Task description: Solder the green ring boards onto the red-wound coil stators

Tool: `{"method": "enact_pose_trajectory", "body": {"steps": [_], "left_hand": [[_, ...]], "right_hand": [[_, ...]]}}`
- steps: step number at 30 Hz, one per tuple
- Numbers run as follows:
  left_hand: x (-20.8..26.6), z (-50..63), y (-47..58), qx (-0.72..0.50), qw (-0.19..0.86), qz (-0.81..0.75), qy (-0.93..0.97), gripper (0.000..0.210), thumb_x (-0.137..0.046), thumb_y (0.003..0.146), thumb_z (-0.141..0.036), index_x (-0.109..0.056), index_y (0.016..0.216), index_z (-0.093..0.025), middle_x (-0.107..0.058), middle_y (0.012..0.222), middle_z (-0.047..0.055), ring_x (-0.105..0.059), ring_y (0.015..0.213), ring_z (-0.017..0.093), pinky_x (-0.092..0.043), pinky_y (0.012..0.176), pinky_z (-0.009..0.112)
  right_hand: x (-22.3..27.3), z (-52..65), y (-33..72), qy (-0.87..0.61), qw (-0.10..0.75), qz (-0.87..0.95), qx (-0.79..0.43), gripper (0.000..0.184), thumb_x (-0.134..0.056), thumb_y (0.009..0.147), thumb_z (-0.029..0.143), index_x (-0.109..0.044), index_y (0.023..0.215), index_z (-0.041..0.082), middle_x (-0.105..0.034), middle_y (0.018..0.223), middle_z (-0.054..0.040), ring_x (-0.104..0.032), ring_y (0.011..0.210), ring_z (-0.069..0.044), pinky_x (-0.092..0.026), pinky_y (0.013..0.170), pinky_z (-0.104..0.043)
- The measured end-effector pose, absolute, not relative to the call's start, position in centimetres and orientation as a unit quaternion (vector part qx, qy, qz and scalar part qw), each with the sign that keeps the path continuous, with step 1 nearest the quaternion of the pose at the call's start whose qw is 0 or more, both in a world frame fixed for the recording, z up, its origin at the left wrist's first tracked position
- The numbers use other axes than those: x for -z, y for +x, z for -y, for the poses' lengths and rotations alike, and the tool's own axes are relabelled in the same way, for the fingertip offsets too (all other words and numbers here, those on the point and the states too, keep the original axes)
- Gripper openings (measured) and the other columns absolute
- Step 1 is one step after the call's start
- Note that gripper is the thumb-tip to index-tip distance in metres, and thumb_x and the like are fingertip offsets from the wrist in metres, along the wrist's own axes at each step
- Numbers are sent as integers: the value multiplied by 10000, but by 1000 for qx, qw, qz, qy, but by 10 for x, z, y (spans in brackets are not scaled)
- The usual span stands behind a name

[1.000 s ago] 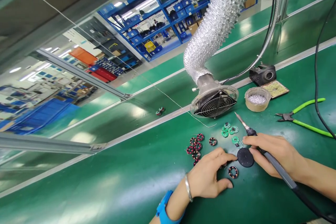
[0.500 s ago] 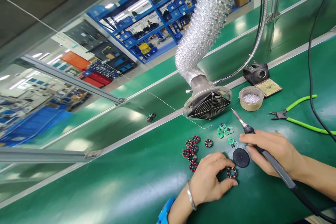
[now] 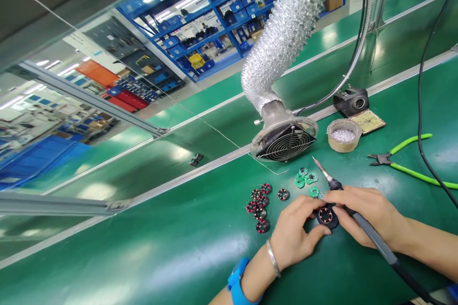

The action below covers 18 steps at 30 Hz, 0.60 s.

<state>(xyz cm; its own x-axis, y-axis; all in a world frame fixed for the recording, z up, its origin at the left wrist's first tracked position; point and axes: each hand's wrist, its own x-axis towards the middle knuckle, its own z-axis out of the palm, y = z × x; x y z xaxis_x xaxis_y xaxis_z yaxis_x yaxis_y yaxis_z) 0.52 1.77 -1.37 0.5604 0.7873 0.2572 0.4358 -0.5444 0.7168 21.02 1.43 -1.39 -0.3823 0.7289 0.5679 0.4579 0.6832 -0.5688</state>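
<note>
A small copper-wound motor stator [image 3: 321,216] sits on a round black disc [image 3: 333,223]. My left hand [image 3: 294,231] closes on it, index finger at its far edge and thumb at its near edge. In my right hand [image 3: 374,214] is a soldering iron [image 3: 375,237], held like a pen by its grip. Its bare metal tip points up and left, apart from the stator. My right fingertips are close beside the disc. Just beyond the disc lie several green circuit boards [image 3: 310,178], one partly hidden by my fingers.
Several more stators [image 3: 262,201] and a separate stator [image 3: 283,194] lie left of the boards. A fume extractor [image 3: 286,143] stands behind them. Farther right are a tub of metallic shavings [image 3: 344,136], a sponge tray [image 3: 368,122], a black iron holder [image 3: 350,101] and green-handled cutters [image 3: 381,158].
My left hand has moved right and away from me, carrying the stator from the bench onto the black disc. My right hand still holds the soldering iron, nearly unmoved.
</note>
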Motion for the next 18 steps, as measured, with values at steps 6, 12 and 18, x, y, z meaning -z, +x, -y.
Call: {"method": "enact_pose_trajectory", "body": {"steps": [6, 12, 18], "left_hand": [[12, -19, -6, -329, 280, -326, 841, 133, -552, 896, -148, -645, 812, -193, -680, 777, 45, -632, 735, 155, -521, 691, 268], [14, -14, -12, -341, 272, -333, 836, 49, -556, 855, -155, -591, 857, -189, -654, 786, 53, -606, 735, 172, -508, 676, 287], [17, -17, -3, -309, 224, -319, 867, 108, -573, 892, -214, -647, 970, -200, -673, 860, 60, -619, 760, 163, -504, 679, 273]], "right_hand": [[21, -7, 205, -333, 420, 819, -205, 281, -465, 849, 75, -498, 1093, 209, -673, 885, -20, -647, 684, -141, -521, 629, -249], [27, -4, 198, -334, 376, 837, -213, 259, -438, 864, 89, -489, 1085, 214, -670, 838, 2, -652, 656, -144, -511, 612, -258], [12, -1, 206, -327, 414, 798, -290, 250, -482, 857, 91, -464, 1071, 219, -633, 766, 31, -580, 518, -87, -481, 524, -188]]}}
